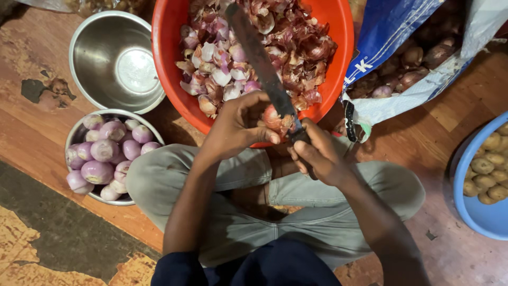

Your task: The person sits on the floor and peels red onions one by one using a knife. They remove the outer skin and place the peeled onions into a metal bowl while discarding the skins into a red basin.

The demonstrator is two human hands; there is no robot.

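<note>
Beyond the hands, the round red plastic basin (pixel 338 32) looks smooth and glossy, heaped with dry papery onion skins (pixel 296 47). Left of them, two polished steel bowls (pixel 84 42) gleam. The long dark metal knife blade (pixel 259 58) is dull; the worn wooden floor (pixel 32 132) shows peeling varnish.

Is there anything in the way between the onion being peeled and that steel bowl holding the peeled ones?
Nothing visible blocks it. The left hand holds the onion over the red basin's rim, the right hand works the knife. The bowl of peeled onions sits beside the person's left knee, with only open floor and that knee between.
</note>
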